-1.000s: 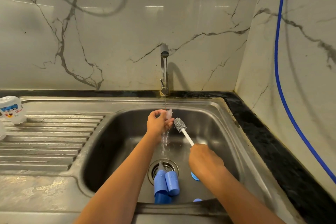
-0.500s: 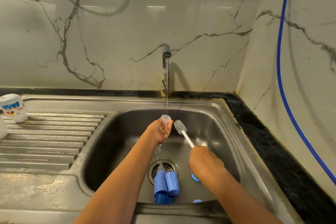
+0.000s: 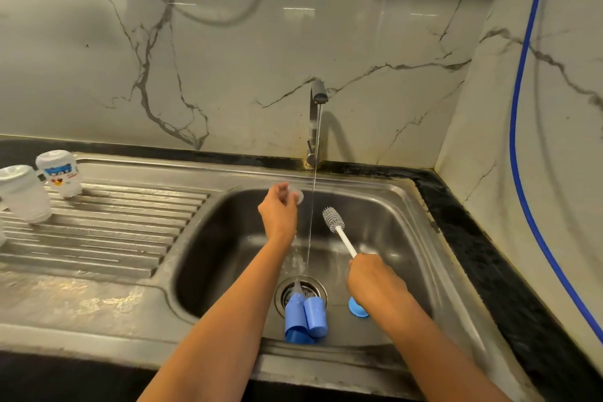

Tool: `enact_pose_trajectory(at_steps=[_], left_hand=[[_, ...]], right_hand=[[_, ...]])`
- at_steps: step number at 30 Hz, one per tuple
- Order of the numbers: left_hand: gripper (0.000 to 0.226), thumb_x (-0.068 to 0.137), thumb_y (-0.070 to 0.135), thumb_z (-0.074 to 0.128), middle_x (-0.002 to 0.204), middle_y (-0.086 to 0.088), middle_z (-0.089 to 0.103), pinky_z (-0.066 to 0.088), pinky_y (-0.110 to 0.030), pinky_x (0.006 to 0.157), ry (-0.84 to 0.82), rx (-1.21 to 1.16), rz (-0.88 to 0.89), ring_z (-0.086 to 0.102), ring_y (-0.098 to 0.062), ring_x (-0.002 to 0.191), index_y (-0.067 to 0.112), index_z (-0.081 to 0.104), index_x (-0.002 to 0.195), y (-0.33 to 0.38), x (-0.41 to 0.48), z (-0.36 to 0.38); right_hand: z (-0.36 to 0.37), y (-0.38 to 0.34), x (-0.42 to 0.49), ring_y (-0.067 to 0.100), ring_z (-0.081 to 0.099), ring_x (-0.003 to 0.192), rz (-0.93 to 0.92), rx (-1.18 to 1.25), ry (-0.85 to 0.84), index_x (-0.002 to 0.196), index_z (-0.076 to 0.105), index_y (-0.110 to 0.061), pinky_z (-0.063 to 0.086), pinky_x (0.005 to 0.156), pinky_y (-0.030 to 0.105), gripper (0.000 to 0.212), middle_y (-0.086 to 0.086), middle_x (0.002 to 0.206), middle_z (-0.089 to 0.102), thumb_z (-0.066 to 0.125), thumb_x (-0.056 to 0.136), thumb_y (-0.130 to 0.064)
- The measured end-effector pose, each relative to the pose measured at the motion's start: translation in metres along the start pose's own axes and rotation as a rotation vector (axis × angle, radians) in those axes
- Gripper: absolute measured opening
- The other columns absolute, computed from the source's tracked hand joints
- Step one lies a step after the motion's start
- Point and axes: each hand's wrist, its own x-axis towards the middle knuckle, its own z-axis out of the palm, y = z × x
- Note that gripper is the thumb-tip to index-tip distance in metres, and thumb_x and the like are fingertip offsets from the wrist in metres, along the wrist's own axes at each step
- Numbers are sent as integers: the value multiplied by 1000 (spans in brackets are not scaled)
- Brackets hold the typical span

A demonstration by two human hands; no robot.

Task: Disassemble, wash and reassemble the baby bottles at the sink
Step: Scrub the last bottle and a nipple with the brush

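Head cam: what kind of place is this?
Most likely a home kitchen sink corner. A steel sink with a ribbed drainboard sits in a dark counter under a running tap, marble-look walls behind. Upturned bottles drain at left.

Both forearms bare to the frame edge; no sleeves, rings or watch apparently worn.

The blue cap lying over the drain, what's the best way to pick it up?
Judging by its pose, grip the blue cap across its rounded sides from above. It lies on its side in the sink, touching another blue piece, so come in from its free right side.
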Motion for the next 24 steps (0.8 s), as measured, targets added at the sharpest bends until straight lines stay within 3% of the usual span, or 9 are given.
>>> enact_pose_trajectory(at_steps=[4, 8, 11, 13, 15, 18, 22, 24], left_hand=[[13, 93, 24, 63, 89, 11, 63, 47, -7, 74, 134, -64, 174, 59, 4, 81, 21, 64, 105, 18, -3, -13], [9, 89, 18, 67, 77, 11, 61, 45, -21, 73, -156, 263, -38, 63, -8, 83, 25, 63, 85, 0, -3, -30], [6, 89, 24, 68, 76, 13, 60, 38, -15, 65, -85, 274, -30, 58, -1, 75, 24, 63, 86, -6, 0, -49], [6, 88, 26, 69, 80, 9, 64, 38, -13, 64, -48, 271, 11, 58, -2, 75, 22, 65, 87, -3, 7, -64], [8, 86, 28, 71, 82, 6, 67, 46, -21, 70, -25, 275, 37, 62, -8, 78, 21, 67, 86, -1, 18, -77], [12, 83, 27, 74, 83, 4, 69, 51, -28, 78, 10, 264, 55, 66, -13, 81, 19, 69, 90, 0, 35, -103], [18, 83, 27, 74, 87, 1, 70, 52, -28, 79, 75, 300, 81, 65, -13, 82, 15, 70, 95, 4, 55, -143], [18, 83, 26, 74, 85, 0, 70, 52, -28, 78, 106, 305, 78, 65, -14, 80, 13, 71, 95, 5, 67, -167]], right_hand=[[1, -5, -5, 26, 60, 110, -8, -15, 5, 130, 54, -13, 45, 85, 31, 36, 6, 122, 61, 37, 98, -13], [9, -10, -11, 27, 62, 99, -17, 57, -19, 124, 57, -14, 43, 76, 29, 33, 6, 111, 64, 37, 98, -19], [11, -17, -15, 24, 56, 83, -70, 48, -19, 121, 59, -14, 41, 71, 29, 31, 3, 93, 57, 37, 99, -20], [12, -24, -17, 26, 57, 87, -179, -34, -29, 124, 58, -10, 39, 70, 29, 33, 8, 103, 60, 35, 100, -16], [11, -35, -19, 29, 60, 96, -245, -76, -38, 126, 57, -11, 40, 69, 27, 34, 12, 117, 61, 35, 100, -12], [10, -60, -22, 27, 62, 100, -313, -128, -51, 126, 58, -11, 43, 68, 28, 35, 12, 121, 60, 34, 100, -10], [15, -99, -25, 28, 54, 119, -375, -162, -62, 135, 51, -7, 45, 88, 31, 39, 12, 132, 54, 31, 101, -5], [23, -116, -20, 31, 56, 114, -432, -135, -48, 128, 54, -3, 45, 83, 34, 35, 14, 125, 57, 32, 101, -7]])
